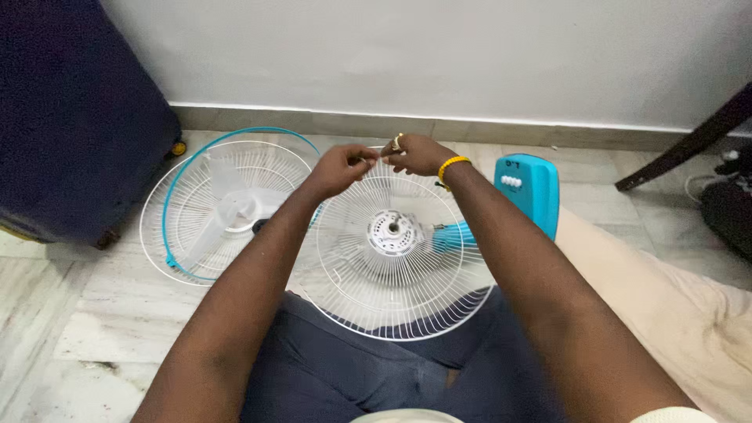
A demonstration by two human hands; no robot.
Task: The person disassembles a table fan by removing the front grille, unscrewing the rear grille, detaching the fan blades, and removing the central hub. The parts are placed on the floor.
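the rear fan guard (392,301), a white wire grille, lies across the person's lap with the motor hub (394,233) showing at its middle and the teal fan body (529,188) lying behind it to the right. both hands meet at the far rim of this guard. the left hand (338,168) is pinched narrow, fingertips together on something too small to make out. the right hand (419,153), wearing a yellow wristband (452,164), is also closed to a pinch just beside it, touching or nearly touching the left. to the left of the guard, on the tiled floor (70,313), rests the front fan guard (227,207) with its teal rim ring, and the translucent fan blade (223,200) lies on it. the step in hand looks like work at the rim of the rear guard, probably on a small fastener or clip. the next move seems to call for fine fingertip control while the guard stays steady on the lap.
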